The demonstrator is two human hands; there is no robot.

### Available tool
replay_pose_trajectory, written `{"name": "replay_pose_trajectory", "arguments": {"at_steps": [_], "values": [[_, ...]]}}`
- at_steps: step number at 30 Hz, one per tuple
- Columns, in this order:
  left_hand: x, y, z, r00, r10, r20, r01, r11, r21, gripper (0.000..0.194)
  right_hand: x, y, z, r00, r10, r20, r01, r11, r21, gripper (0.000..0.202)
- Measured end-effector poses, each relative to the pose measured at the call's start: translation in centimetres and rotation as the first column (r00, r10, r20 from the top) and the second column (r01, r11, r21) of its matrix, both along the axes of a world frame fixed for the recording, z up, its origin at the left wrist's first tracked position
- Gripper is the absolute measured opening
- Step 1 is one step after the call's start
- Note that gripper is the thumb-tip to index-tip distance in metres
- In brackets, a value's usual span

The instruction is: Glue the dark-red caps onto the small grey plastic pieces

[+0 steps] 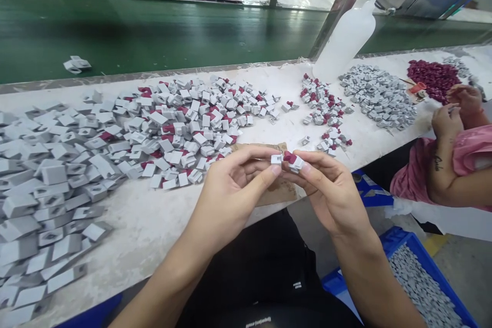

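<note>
Evidently, left fingers [265,178] pinch gray part [275,160], right fingers [314,175] gray-maroon part [293,161]; print [297,285] on black clothing [261,261] illegible.

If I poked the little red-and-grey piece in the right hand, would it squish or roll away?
The red-and-grey piece would probably feel stiff, as its edges look crisp. It's likely light, being so small in the right hand. Pushed, it might slide or tumble, not roll smoothly, because its grey part looks blocky.

fingers [250,152] hold a grey piece [275,159] beside a maroon-and-grey part [293,161].
</note>
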State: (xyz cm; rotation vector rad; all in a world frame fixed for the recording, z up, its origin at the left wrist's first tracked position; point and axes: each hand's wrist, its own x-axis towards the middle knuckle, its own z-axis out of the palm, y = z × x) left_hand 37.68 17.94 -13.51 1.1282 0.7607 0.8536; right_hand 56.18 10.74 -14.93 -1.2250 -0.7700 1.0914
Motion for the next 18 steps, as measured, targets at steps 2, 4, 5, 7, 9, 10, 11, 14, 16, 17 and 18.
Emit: {"name": "replay_pose_trajectory", "arguments": {"at_steps": [2,4,5,7,9,10,11,14,16,17,18], "values": [[0.0,0.1,0.0,1.0,-0.006,-0.01,0.006,1.0,-0.002,0.02,0.0,0.0,0.0,1.0,0.004,-0.025,-0.004,1.0,0.014,0.027],[0.0,0.2,-0.1,0.999,-0.017,-0.036,0.018,1.0,0.003,0.021,0.1,0.0,0.0,1.0,0.016,0.002,-0.017,1.0,0.017,0.021],[0.0,0.3,-0.1,0.998,-0.028,-0.059,0.029,0.999,0.013,0.021,0.1,0.0,-0.1,0.999,0.024,0.033,-0.025,1.0,0.017,0.018],[-0.1,0.6,-0.1,0.992,-0.047,-0.117,0.052,0.998,0.043,0.02,0.4,0.1,-0.1,0.994,0.045,0.102,-0.046,0.999,0.015,0.015],[-0.3,0.9,0.2,0.984,-0.053,-0.173,0.067,0.994,0.082,0.018,0.7,0.2,0.1,0.987,0.074,0.141,-0.076,0.997,0.012,0.013],[-0.3,1.1,0.5,0.979,-0.054,-0.195,0.074,0.992,0.098,0.017,0.8,0.4,0.3,0.985,0.093,0.145,-0.096,0.995,0.008,0.014],[-0.4,1.3,0.9,0.977,-0.048,-0.208,0.073,0.99,0.117,0.016,0.8,0.6,0.5,0.985,0.108,0.138,-0.11,0.994,0.01,0.016],[-0.5,2.1,2.3,0.966,-0.04,-0.255,0.09,0.978,0.186,0.016,0.4,1.4,1.4,0.988,0.112,0.106,-0.117,0.992,0.045,0.026],[-0.6,3.2,3.3,0.949,-0.06,-0.31,0.137,0.962,0.234,0.019,0.2,2.2,2.0,0.987,0.128,0.092,-0.135,0.988,0.072,0.028],[-0.5,4.0,3.7,0.937,-0.078,-0.341,0.172,0.952,0.254,0.023,0.3,2.9,2.3,0.983,0.158,0.09,-0.165,0.984,0.074,0.029],[-0.4,5.1,4.1,0.921,-0.095,-0.378,0.21,0.938,0.276,0.027,0.7,3.8,2.5,0.975,0.202,0.096,-0.208,0.976,0.066,0.03]]}}
